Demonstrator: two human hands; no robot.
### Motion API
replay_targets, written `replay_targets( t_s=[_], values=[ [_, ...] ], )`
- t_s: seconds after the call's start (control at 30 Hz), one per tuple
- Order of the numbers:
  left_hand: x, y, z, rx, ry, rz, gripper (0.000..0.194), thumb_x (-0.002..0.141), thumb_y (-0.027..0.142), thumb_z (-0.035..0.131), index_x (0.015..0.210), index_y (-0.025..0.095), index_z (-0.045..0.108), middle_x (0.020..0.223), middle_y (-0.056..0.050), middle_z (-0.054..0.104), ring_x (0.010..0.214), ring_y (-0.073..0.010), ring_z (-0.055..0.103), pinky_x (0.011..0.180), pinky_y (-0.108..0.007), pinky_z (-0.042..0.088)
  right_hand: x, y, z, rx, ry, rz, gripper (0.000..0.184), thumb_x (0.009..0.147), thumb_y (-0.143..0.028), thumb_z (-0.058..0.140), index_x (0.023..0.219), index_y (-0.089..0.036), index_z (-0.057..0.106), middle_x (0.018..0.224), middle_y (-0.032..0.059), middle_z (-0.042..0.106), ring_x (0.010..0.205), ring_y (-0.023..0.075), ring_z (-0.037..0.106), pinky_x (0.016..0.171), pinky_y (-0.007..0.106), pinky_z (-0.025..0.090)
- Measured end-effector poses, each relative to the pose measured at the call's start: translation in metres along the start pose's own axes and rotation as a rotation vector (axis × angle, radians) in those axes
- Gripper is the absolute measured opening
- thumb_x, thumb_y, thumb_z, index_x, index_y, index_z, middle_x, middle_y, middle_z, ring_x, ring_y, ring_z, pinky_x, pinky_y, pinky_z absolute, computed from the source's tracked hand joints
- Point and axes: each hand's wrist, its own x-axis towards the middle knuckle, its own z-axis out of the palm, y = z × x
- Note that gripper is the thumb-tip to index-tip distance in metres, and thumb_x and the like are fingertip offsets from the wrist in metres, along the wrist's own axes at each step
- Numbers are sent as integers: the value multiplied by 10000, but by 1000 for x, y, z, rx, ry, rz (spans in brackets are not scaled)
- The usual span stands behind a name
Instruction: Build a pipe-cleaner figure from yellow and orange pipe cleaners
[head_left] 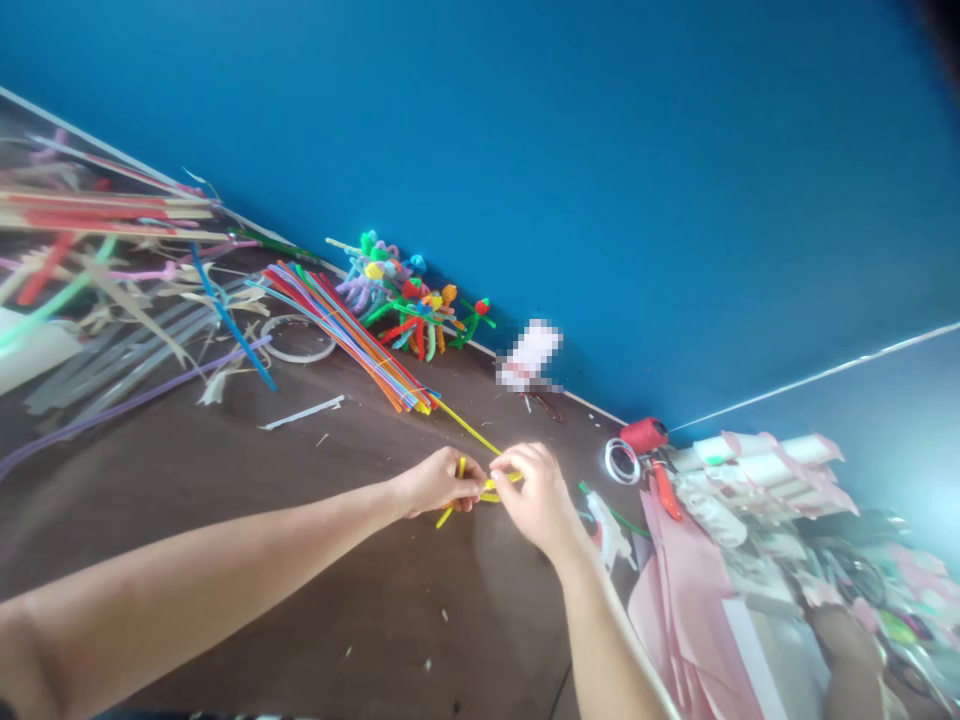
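Between my two hands is a yellow pipe cleaner (471,432), bent and partly twisted. My left hand (439,483) pinches it, with short yellow ends sticking out above and below the fingers. Close beside it, my right hand (536,490) grips another part of the yellow with thumb and fingertips. A long straight yellow length runs from the fingers up and left towards a bundle of coloured pipe cleaners (352,335) on the dark table (360,600). My fingers hide the exact shape where the yellow strands meet.
Small finished pipe-cleaner figures (420,310) stand against the blue wall (525,150). Loose strips and sticks (105,215) lie at the left. A glue gun (609,530), red-handled tool (664,492), tape roll (622,461), red spool (643,433) and pink sheets (686,600) are at the right.
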Motion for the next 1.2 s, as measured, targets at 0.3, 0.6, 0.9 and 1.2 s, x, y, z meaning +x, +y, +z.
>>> replay_targets(
  t_s=[0.3, 0.6, 0.9, 1.2],
  values=[
    [2, -4, -1, 65, -12, 3, 218, 612, 345, 606, 572, 135, 561, 449, 28, 544, 438, -97, 514, 458, -191, 394, 11, 2, 0, -198, -269, 30, 74, 738, -197, 564, 706, -212, 629, 757, 5, 643, 770, 158, 508, 738, 284, 310],
    [1, 2, 1, 81, 11, 12, 181, 618, 298, 583, 565, 128, 549, 480, 22, 544, 429, -94, 514, 429, -192, 393, 13, -7, 1, -477, -324, -91, 102, 749, -179, 531, 686, -184, 610, 722, 46, 616, 776, 201, 482, 740, 349, 268],
    [1, 2, -5, -78, -37, -46, 249, 571, 341, 659, 571, 121, 544, 492, 20, 554, 445, -103, 536, 448, -209, 397, 9, -5, 0, -587, -279, -326, 143, 794, -118, 473, 690, -164, 559, 710, 51, 551, 766, 201, 436, 759, 353, 290],
    [5, 2, -14, -223, -154, -122, 291, 578, 358, 702, 579, 110, 548, 514, 5, 570, 448, -91, 541, 457, -211, 387, 14, 2, 0, -596, -280, -527, 213, 833, -114, 407, 691, -142, 563, 694, 61, 533, 706, 188, 419, 704, 340, 306]
  ],
)
